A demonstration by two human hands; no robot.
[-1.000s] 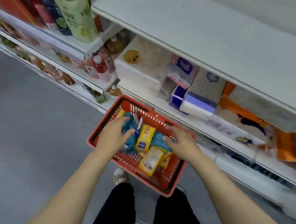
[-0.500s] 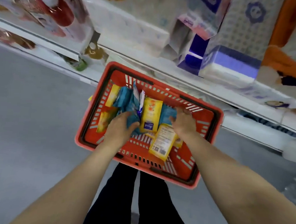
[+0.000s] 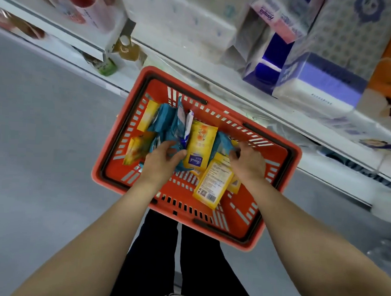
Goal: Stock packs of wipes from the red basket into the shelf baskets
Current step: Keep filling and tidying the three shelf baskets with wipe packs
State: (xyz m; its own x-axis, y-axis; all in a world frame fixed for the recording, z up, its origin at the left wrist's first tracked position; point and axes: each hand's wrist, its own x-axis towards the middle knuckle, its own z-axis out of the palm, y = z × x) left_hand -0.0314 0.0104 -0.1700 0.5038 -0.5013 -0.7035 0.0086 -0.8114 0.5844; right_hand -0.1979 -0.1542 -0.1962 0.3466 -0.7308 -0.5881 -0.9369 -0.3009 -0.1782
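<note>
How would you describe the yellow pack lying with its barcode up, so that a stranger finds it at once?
Look into the red basket on the floor. Just beside the right hand, toward the near wall, lies a yellow pack. Unlike the other yellow packs, it shows its printed back label and a barcode.

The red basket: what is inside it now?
Inside the red basket lie yellow packs and blue packs. The left hand grips blue packs; the right hand reaches among packs. What lies under the hands and the pile is hidden.
</note>
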